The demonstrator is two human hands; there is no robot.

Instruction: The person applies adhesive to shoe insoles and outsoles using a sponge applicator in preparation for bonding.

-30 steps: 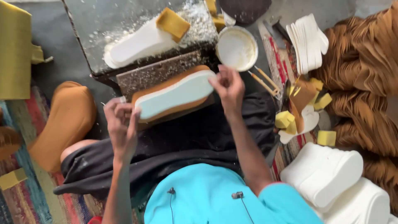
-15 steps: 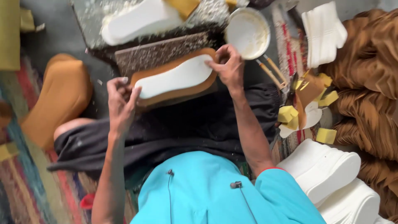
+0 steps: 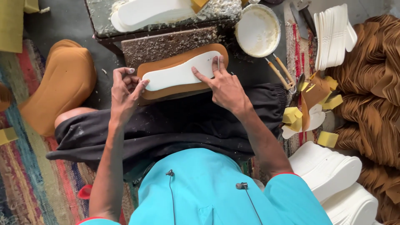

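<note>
On the lap, left hand (image 3: pixel 125 89) fingers pinching white insole (image 3: pixel 181 74), right hand (image 3: pixel 223 85) fingers spread pressing it

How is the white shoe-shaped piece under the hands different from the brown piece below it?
The white sole piece is white and narrower; the brown piece is tan and wider, showing all around its edge. The white sole piece lies on top, the brown piece underneath. The right hand presses fingers on the white sole piece, while the left hand meets both at their ends. Both are flat and sole-shaped, lying the same way.
</note>
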